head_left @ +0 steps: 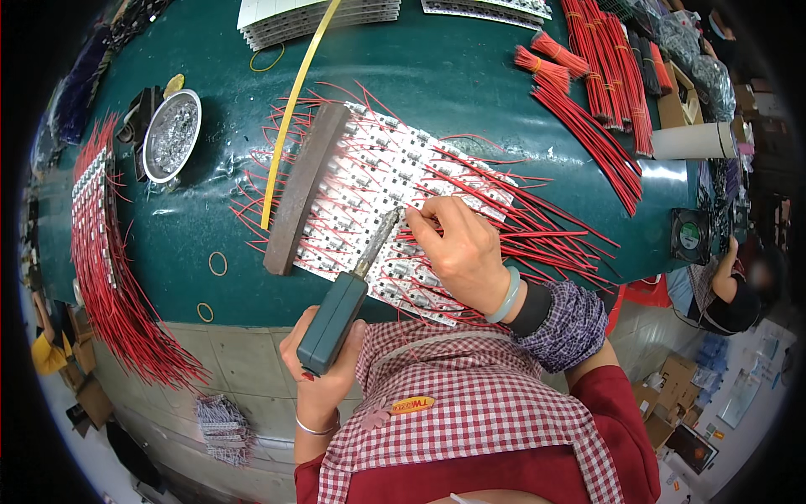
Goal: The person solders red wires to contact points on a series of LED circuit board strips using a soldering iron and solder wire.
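Note:
My left hand [333, 382] is closed round the dark green handle of a soldering iron [334, 323]. Its metal tip reaches up and right onto a white panel of small circuit boards [357, 197], close to my right fingertips. Thumb and fingers of my right hand [464, 256] are pinched at the panel's middle, on what looks like a thin red wire, mostly hidden by the fingers. Many red wires [554, 244] fan out to the right from the panel and pass under this hand. Across the panel's left part lies a brown bar [306, 189], with shorter red wires beyond it.
A yellow strip [290, 109] hangs over the bar. Further left are a metal bowl [172, 134] of shiny bits and a wired board stack [92, 197] overhanging the table edge. Red wire bundles [600, 67], a white roll [693, 141] and a small fan [690, 235] lie right.

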`<control>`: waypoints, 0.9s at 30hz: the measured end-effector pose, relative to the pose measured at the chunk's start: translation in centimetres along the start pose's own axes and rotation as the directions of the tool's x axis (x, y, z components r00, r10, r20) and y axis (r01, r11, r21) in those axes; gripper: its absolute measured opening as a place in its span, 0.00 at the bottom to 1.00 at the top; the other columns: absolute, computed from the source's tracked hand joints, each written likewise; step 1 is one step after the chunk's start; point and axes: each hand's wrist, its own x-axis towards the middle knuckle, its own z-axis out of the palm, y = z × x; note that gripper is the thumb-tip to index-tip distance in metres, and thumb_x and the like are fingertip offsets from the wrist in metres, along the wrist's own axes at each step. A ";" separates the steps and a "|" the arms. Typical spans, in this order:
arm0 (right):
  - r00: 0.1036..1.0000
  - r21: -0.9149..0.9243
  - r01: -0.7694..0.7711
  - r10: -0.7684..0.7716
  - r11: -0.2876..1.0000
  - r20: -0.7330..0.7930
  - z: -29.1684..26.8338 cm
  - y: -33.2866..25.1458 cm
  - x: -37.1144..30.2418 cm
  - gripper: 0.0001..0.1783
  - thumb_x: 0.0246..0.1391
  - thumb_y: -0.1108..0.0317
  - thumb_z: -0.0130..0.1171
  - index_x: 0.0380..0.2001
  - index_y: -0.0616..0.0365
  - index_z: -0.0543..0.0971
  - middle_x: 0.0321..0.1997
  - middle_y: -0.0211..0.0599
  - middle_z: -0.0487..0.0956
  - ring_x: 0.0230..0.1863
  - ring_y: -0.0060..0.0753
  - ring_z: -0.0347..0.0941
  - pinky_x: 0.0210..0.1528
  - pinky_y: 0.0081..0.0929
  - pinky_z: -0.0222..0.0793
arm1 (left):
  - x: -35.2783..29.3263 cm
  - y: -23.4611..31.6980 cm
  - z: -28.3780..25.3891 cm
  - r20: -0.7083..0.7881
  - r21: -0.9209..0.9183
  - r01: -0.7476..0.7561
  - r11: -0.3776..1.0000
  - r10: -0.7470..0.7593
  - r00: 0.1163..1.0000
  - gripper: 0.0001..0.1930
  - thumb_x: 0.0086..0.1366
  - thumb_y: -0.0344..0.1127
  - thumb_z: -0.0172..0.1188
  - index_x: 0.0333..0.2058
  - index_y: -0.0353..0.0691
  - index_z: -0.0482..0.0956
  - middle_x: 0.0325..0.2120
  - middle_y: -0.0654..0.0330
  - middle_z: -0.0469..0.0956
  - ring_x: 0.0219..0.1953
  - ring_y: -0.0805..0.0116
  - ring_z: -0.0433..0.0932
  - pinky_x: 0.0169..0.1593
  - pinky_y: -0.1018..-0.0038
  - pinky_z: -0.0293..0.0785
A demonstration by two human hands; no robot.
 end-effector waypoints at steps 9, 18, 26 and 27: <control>1.000 -0.006 -0.009 0.009 1.000 0.003 0.2 -0.3 0.0 0.17 0.44 0.78 0.63 0.42 0.66 0.81 0.36 0.38 0.75 0.35 0.35 0.76 0.29 0.28 0.74 | -0.1 0.6 -0.1 -0.005 0.013 -0.006 1.000 0.006 1.000 0.09 0.55 0.22 0.71 0.34 0.27 0.81 0.27 0.57 0.80 0.24 0.70 0.77 0.29 0.74 0.71; 1.000 -0.004 -0.011 0.011 1.000 0.007 0.2 -0.2 0.0 0.18 0.44 0.79 0.63 0.42 0.67 0.81 0.36 0.38 0.74 0.34 0.35 0.75 0.29 0.28 0.74 | -1.2 1.7 -1.5 -0.090 -0.479 0.223 0.849 -0.300 0.950 0.21 0.58 0.22 0.69 0.51 0.27 0.77 0.39 0.53 0.82 0.25 0.77 0.74 0.26 0.79 0.68; 0.999 0.066 -0.046 0.045 0.997 0.027 -0.2 -0.6 0.0 0.20 0.45 0.78 0.59 0.44 0.72 0.80 0.37 0.40 0.71 0.38 0.37 0.71 0.33 0.30 0.73 | -1.5 0.7 -1.3 -0.078 -0.585 0.170 0.793 -0.264 0.962 0.29 0.55 0.22 0.66 0.57 0.29 0.72 0.45 0.46 0.80 0.24 0.68 0.77 0.23 0.75 0.73; 0.999 0.067 -0.045 0.044 0.997 0.028 -0.3 -0.6 -0.1 0.20 0.45 0.78 0.59 0.44 0.72 0.80 0.37 0.40 0.71 0.38 0.37 0.71 0.33 0.30 0.73 | -1.6 0.6 -1.3 -0.079 -0.585 0.170 0.793 -0.265 0.961 0.29 0.55 0.22 0.66 0.57 0.29 0.72 0.45 0.46 0.80 0.24 0.68 0.77 0.23 0.75 0.73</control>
